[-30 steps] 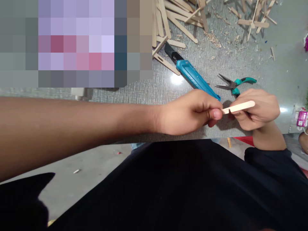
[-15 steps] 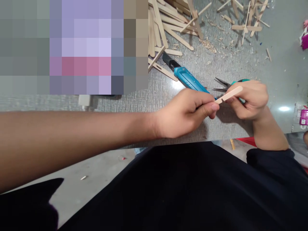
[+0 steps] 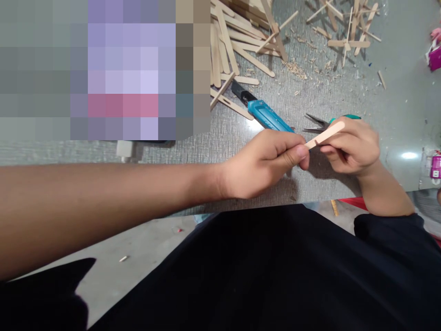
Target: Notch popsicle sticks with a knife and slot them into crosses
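1. Tilted more steeply than a second ago, the stick [image 3: 327, 133] now slants up to the right, and the right hand [image 3: 356, 146] covers more of the pliers [image 3: 324, 124].
2. Left hand [image 3: 263, 165]: closed, it pinches one end of the stick between thumb and fingers, overlapping the handle end of the cutter [image 3: 270, 117] in view.
3. Right hand: curled, right of the cutter, with its fingers behind and below the stick. Whether they touch or grip it cannot be told.
4. The stick is held above the surface [image 3: 282, 96], just right of the cutter's handle end. A dark notch [image 3: 316, 142] marks its lower edge near the left thumb.
5. Right of the cutter lie the pliers, jaws parted and pointing toward it, handles mostly hidden by the right hand.
6. Just left of the cutter's blade end lies a slotted stick [image 3: 241, 111], with a pile [image 3: 241, 34] of more sticks beyond.
7. Shavings [image 3: 296, 70] are scattered beyond the cutter, to its right; farther off that way stand some joined sticks [image 3: 347, 44].
8. Well left of the cutter sits a white plug [image 3: 124, 148]; far to its right, a purple box [image 3: 436, 166].
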Available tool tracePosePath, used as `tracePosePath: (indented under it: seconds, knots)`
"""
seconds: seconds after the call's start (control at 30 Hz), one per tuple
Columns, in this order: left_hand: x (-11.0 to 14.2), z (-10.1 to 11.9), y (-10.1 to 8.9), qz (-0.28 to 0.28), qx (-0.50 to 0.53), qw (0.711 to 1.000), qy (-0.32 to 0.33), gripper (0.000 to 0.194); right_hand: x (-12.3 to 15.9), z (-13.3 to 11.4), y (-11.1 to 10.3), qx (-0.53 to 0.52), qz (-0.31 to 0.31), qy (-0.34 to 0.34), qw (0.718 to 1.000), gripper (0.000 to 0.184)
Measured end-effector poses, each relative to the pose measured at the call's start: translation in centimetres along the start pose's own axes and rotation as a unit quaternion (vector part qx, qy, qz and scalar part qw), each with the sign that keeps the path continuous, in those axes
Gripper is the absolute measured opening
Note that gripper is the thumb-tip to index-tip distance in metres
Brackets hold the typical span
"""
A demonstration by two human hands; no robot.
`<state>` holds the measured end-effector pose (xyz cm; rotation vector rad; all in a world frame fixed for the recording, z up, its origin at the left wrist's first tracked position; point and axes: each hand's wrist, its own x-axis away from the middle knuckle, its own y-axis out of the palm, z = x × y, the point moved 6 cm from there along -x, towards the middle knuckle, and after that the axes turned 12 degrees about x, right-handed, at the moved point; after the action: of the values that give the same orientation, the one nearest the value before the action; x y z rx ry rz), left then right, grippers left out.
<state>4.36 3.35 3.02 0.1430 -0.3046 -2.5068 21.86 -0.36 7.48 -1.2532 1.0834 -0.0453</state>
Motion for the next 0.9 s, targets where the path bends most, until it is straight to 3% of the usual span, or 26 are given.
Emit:
tracePosePath:
  seconds: [0.17, 0.33, 0.9]
  knots:
    - [-0.01, -0.06, 0.26, -0.019, 0.028, 0.999, -0.007, 0.055, -0.2, -0.34, 0.02, 0.0, 0.012, -0.024, 1.0, 0.018]
    - [-0.09, 0.17, 0.33, -0.028, 0.045, 0.999, -0.006, 0.062, -0.21, -0.17, -0.17, -0.006, 0.035, -0.004, 0.999, 0.02]
    - [-0.38, 0.17, 0.5, -0.07, 0.039, 0.997, 0.013, 0.062, -0.28, -0.93, -0.27, -0.047, -0.007, -0.015, 0.999, 0.012]
